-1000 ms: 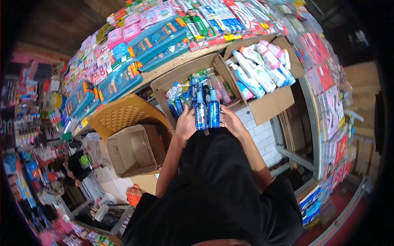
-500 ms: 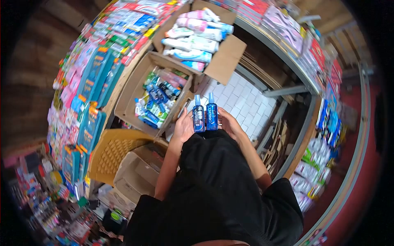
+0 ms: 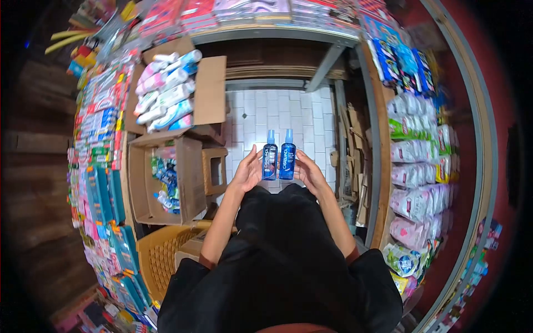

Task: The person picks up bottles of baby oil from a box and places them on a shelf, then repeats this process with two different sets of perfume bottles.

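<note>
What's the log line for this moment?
left hand: dark blue bottle | right hand: brighter blue bottle | bottles: upright, side by side

At the centre of the frame, one bottle (image 3: 269,162) is dark blue with white lettering and a light blue cap; the other bottle (image 3: 287,161) is a brighter clear blue, also white-lettered and light-blue-capped. The clothing (image 3: 283,266) at bottom centre is plain black. The floor (image 3: 266,111) above centre is white, with a grid of rectangular tiles. At lower left the chair (image 3: 161,252) is mustard yellow with a woven-look pattern; at left the open carton (image 3: 191,177) is brown. The wall (image 3: 502,139) at far right is deep red.
</note>
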Demonstrator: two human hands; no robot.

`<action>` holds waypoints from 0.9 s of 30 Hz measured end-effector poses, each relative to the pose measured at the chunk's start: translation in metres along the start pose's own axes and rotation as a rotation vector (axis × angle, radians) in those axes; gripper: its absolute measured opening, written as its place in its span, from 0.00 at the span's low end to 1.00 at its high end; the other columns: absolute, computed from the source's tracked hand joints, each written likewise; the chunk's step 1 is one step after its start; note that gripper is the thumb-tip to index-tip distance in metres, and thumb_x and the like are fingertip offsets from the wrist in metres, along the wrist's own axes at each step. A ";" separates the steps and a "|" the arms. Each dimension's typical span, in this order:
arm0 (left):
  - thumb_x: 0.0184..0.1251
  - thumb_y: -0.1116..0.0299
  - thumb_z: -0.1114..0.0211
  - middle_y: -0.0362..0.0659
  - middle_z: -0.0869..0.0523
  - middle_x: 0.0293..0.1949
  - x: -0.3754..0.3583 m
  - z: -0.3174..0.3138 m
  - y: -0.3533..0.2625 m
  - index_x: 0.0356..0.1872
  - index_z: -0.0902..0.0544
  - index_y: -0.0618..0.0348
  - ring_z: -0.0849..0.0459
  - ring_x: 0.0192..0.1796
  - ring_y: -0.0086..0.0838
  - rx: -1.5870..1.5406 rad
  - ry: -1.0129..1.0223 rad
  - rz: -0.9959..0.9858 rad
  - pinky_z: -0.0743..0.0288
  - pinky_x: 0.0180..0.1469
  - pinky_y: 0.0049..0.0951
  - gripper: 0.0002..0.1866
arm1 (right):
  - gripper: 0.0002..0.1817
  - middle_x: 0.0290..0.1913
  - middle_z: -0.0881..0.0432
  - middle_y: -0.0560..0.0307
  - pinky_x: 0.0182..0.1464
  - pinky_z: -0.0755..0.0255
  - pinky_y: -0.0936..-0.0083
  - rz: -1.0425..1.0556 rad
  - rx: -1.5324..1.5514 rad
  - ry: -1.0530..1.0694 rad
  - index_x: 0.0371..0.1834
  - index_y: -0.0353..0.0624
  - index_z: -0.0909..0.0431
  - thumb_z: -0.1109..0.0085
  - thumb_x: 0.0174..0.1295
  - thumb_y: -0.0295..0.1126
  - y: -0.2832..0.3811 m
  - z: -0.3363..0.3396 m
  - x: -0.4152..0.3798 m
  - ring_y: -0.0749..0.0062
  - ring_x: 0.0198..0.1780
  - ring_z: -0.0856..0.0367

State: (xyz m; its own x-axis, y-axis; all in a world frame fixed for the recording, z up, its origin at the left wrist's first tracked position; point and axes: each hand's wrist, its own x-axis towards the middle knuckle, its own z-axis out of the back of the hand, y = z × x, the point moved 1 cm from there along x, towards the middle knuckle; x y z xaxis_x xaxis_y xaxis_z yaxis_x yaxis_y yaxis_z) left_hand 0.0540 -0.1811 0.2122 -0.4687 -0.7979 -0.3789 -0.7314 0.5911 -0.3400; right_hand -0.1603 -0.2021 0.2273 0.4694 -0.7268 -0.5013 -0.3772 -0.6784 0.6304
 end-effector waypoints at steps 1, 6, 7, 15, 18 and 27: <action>0.77 0.40 0.54 0.49 0.20 0.60 0.014 -0.009 0.010 0.68 0.32 0.59 0.19 0.60 0.35 0.009 0.008 0.023 0.23 0.62 0.40 0.34 | 0.20 0.49 0.18 0.61 0.47 0.20 0.74 0.024 0.019 -0.007 0.62 0.45 0.30 0.49 0.75 0.44 0.006 0.016 -0.009 0.77 0.47 0.16; 0.77 0.41 0.52 0.50 0.18 0.57 0.072 -0.053 0.067 0.65 0.29 0.59 0.16 0.57 0.36 0.041 0.046 0.134 0.22 0.60 0.39 0.32 | 0.19 0.49 0.19 0.63 0.47 0.21 0.74 0.127 0.044 -0.079 0.61 0.47 0.31 0.50 0.75 0.44 0.033 0.088 -0.061 0.77 0.47 0.16; 0.77 0.41 0.51 0.50 0.18 0.57 0.083 -0.063 0.079 0.64 0.29 0.59 0.16 0.56 0.36 0.048 0.035 0.154 0.21 0.59 0.39 0.31 | 0.19 0.49 0.19 0.62 0.48 0.22 0.74 0.145 0.056 -0.090 0.62 0.47 0.31 0.50 0.75 0.44 0.037 0.101 -0.071 0.77 0.47 0.17; 0.77 0.44 0.49 0.50 0.17 0.54 0.142 -0.130 0.149 0.64 0.29 0.61 0.15 0.53 0.35 0.121 0.098 0.347 0.19 0.56 0.38 0.30 | 0.20 0.50 0.21 0.64 0.50 0.26 0.72 0.262 0.150 -0.204 0.62 0.47 0.31 0.50 0.75 0.45 0.061 0.174 -0.150 0.77 0.49 0.20; 0.77 0.45 0.47 0.50 0.17 0.53 0.157 -0.150 0.162 0.65 0.31 0.62 0.15 0.53 0.35 0.178 0.110 0.423 0.19 0.56 0.38 0.30 | 0.20 0.51 0.21 0.62 0.51 0.25 0.72 0.332 0.192 -0.272 0.63 0.47 0.31 0.51 0.75 0.45 0.062 0.187 -0.171 0.76 0.49 0.20; 0.78 0.53 0.48 0.49 0.22 0.63 0.214 -0.225 0.198 0.72 0.37 0.62 0.20 0.62 0.38 0.357 0.359 0.689 0.24 0.64 0.44 0.30 | 0.29 0.53 0.20 0.61 0.53 0.27 0.72 0.577 0.325 -0.491 0.72 0.43 0.36 0.43 0.71 0.40 0.075 0.204 -0.237 0.77 0.52 0.20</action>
State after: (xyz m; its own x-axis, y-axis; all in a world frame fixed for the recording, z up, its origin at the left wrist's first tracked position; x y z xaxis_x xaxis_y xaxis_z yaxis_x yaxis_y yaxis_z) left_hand -0.3029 -0.2610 0.2577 -0.9240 -0.2001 -0.3258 -0.0537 0.9116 -0.4076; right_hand -0.4625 -0.1029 0.2726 -0.2429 -0.8837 -0.4001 -0.6997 -0.1261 0.7033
